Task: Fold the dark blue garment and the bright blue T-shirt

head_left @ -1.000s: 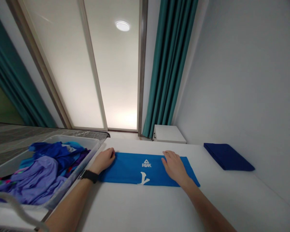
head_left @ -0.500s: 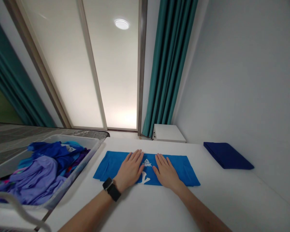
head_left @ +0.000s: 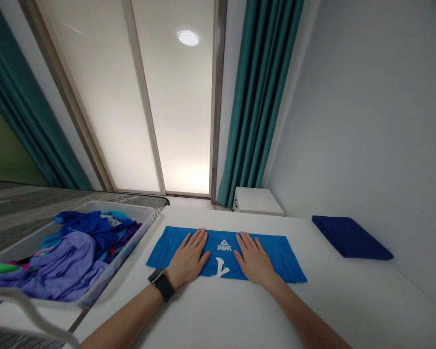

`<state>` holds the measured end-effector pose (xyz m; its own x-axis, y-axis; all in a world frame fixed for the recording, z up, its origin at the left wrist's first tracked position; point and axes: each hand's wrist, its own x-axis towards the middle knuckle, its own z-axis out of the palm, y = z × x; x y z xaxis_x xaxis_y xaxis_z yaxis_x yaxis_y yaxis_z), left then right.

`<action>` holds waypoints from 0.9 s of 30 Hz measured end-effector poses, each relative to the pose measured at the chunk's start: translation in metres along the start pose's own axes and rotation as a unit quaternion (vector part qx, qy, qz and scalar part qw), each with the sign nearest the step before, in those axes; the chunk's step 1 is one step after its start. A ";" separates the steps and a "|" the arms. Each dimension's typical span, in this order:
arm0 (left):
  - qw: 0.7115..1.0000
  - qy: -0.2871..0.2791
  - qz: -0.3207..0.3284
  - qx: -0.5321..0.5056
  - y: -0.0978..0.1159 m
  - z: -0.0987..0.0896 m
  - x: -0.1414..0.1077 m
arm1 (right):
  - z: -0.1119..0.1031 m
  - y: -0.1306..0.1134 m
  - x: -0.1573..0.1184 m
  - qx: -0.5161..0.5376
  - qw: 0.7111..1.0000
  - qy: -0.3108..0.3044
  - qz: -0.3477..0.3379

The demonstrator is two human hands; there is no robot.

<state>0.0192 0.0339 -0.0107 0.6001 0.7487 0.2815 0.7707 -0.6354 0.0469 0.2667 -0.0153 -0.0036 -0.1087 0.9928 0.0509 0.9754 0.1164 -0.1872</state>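
Note:
A blue garment (head_left: 218, 237), folded into a wide flat strip, lies on the white table (head_left: 218, 315). White "PEAK" lettering and part of a white figure show at its middle. My left hand (head_left: 189, 257), with a black watch (head_left: 162, 285) on its wrist, lies flat on the garment left of the lettering, fingers stretched out. On the other side of the print, my right hand (head_left: 255, 259) rests flat on the cloth, its fingers also extended. Neither hand grips anything.
To the left stands a pale plastic bin (head_left: 148, 218) heaped with purple, blue and dark clothes (head_left: 72, 257). A folded navy cloth (head_left: 350, 237) lies at the table's right, near the wall. A white cabinet (head_left: 257, 199) is beyond the far edge. A pale curved bar (head_left: 29, 310) crosses the lower left.
My left hand has slid left over the blue garment, away from the lettering, uncovering more of the print. My right hand stays nearly in place. The whole view has shifted slightly.

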 end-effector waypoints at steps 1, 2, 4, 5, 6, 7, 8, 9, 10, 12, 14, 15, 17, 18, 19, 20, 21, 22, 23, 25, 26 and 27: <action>1.000 -0.007 -0.013 0.005 -0.007 -0.002 -0.004 | 0.000 0.000 0.000 0.001 1.000 -0.001 -0.001; 1.000 -0.012 -0.024 0.009 -0.014 -0.005 -0.007 | 0.000 0.000 0.000 0.001 1.000 -0.003 -0.001; 0.999 -0.017 -0.038 0.017 -0.027 -0.009 -0.014 | 0.000 0.001 -0.001 0.003 1.000 -0.003 -0.003; 0.999 -0.020 -0.042 0.020 -0.032 -0.010 -0.017 | 0.000 0.001 -0.001 0.004 1.000 -0.002 -0.004; 0.998 -0.023 -0.046 0.022 -0.036 -0.012 -0.019 | 0.000 0.001 -0.001 0.005 1.000 -0.001 -0.003; 0.998 -0.026 -0.051 0.023 -0.038 -0.013 -0.020 | 0.000 0.001 -0.001 0.005 1.000 -0.001 -0.003; 0.998 -0.030 -0.055 0.024 -0.040 -0.014 -0.021 | 0.000 0.001 -0.001 0.005 1.000 -0.001 -0.002; 0.997 -0.033 -0.060 0.025 -0.041 -0.015 -0.021 | 0.000 0.000 -0.001 0.004 1.000 -0.001 -0.001; 0.997 -0.036 -0.064 0.025 -0.041 -0.016 -0.021 | 0.000 0.000 -0.001 0.003 1.000 -0.001 0.000; 0.996 -0.042 -0.070 0.025 -0.040 -0.016 -0.021 | -0.001 0.000 -0.001 0.001 1.000 -0.001 0.005; 0.996 -0.040 -0.074 0.024 -0.039 -0.016 -0.020 | -0.003 0.002 -0.001 -0.001 1.000 0.002 0.009; 0.996 -0.037 -0.075 0.022 -0.039 -0.015 -0.020 | -0.003 0.004 -0.001 -0.004 1.000 0.004 0.011; 0.997 -0.027 -0.076 0.019 -0.040 -0.014 -0.020 | -0.004 0.013 -0.003 -0.012 1.000 0.009 0.018; 0.997 -0.023 -0.076 0.018 -0.040 -0.013 -0.020 | -0.004 0.019 -0.004 -0.018 1.000 0.012 0.023; 0.997 -0.020 -0.076 0.016 -0.041 -0.012 -0.020 | -0.004 0.027 -0.006 -0.022 0.999 0.017 0.029; 0.997 -0.020 -0.077 0.015 -0.042 -0.012 -0.020 | -0.004 0.035 -0.008 -0.027 0.999 0.022 0.035; 0.997 -0.020 -0.078 0.014 -0.042 -0.011 -0.020 | -0.004 0.043 -0.010 -0.030 0.998 0.027 0.041; 0.997 -0.022 -0.079 0.013 -0.043 -0.011 -0.019 | -0.004 0.050 -0.012 -0.033 0.998 0.033 0.046; 0.996 -0.024 -0.080 0.011 -0.043 -0.011 -0.019 | -0.004 0.056 -0.014 -0.037 0.997 0.036 0.052; 0.996 -0.030 -0.084 0.007 -0.043 -0.012 -0.018 | -0.003 0.065 -0.017 -0.045 0.996 0.034 0.063; 0.996 -0.034 -0.086 0.005 -0.044 -0.013 -0.017 | -0.003 0.067 -0.018 -0.050 0.996 0.031 0.068; 0.995 -0.038 -0.089 0.003 -0.044 -0.014 -0.017 | -0.003 0.068 -0.019 -0.054 0.996 0.026 0.072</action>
<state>-0.0275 0.0465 -0.0045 0.4685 0.8616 0.1952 0.8674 -0.4906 0.0837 0.3359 -0.0259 -0.0140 0.0407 0.9957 0.0833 0.9954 -0.0331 -0.0904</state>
